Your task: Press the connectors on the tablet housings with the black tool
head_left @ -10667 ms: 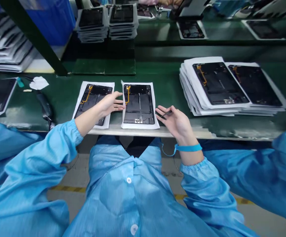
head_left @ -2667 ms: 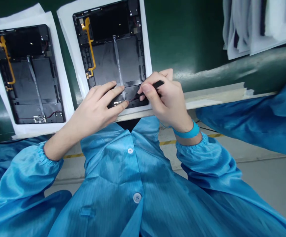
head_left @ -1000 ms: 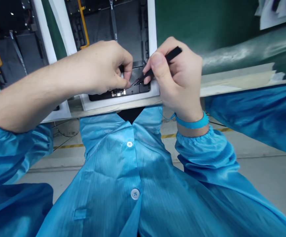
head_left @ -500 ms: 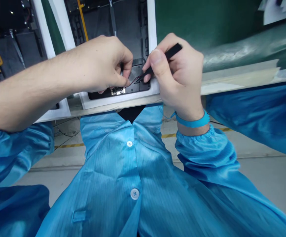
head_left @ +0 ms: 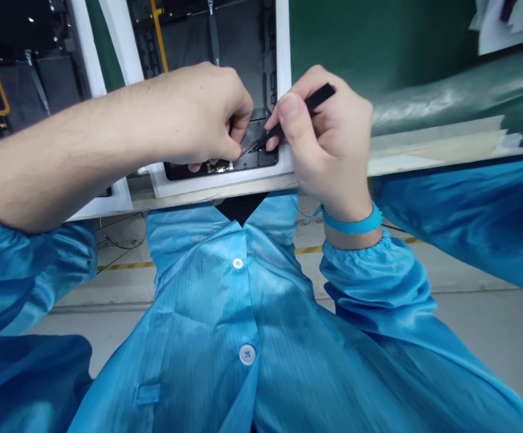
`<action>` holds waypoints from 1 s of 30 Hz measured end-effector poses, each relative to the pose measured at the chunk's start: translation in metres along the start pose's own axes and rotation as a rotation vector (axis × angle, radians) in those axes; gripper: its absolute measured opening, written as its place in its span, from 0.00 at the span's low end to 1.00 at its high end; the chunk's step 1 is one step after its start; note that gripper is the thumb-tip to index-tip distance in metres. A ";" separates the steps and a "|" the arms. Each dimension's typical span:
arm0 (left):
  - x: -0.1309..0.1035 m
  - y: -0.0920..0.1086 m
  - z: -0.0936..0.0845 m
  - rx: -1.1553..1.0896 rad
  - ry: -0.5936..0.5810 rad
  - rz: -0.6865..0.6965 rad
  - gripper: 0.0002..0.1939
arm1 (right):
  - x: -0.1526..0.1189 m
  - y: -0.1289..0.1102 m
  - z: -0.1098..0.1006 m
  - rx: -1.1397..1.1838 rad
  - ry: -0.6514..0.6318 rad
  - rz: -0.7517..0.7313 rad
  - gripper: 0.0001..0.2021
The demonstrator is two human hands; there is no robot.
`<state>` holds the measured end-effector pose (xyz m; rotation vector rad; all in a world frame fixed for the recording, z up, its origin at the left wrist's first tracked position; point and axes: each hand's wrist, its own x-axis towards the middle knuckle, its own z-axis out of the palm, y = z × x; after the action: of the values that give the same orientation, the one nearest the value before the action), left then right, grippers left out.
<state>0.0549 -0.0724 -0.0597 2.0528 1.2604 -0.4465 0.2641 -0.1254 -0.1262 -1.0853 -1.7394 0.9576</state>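
Tablet [head_left: 245,45]: I lose its top past the upper edge | left hand [head_left: 213,114] hides its lower left | tool [head_left: 319,98] tip too small for me to tell if it grips wire [head_left: 248,147] | second tablet [head_left: 60,78] cropped, partly behind forearm [head_left: 85,135]

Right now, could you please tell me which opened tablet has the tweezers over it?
The right-hand tablet, over which the right hand holds the black tweezers; the left-hand tablet has only the left forearm crossing it.

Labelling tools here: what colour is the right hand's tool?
Black tool, in the head view.
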 end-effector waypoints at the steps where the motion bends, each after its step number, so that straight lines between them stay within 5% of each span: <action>1: -0.002 0.006 -0.001 0.028 0.028 -0.037 0.13 | 0.000 -0.001 0.000 -0.034 -0.008 -0.023 0.25; 6: -0.018 0.029 0.004 0.210 0.157 -0.187 0.07 | 0.002 -0.005 -0.004 -0.149 -0.097 -0.049 0.26; 14: -0.059 -0.003 0.083 0.272 0.656 0.193 0.19 | 0.005 -0.004 -0.004 -0.144 -0.127 -0.039 0.26; 22: -0.062 -0.024 0.103 0.196 0.673 0.293 0.19 | 0.005 -0.011 -0.005 -0.293 -0.192 -0.059 0.20; 30: -0.061 -0.033 0.105 0.304 0.732 0.403 0.19 | 0.001 -0.013 -0.001 -0.395 -0.036 -0.046 0.16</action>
<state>0.0033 -0.1750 -0.1100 2.7873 1.1505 0.3624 0.2610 -0.1283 -0.1135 -1.2722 -2.0272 0.6200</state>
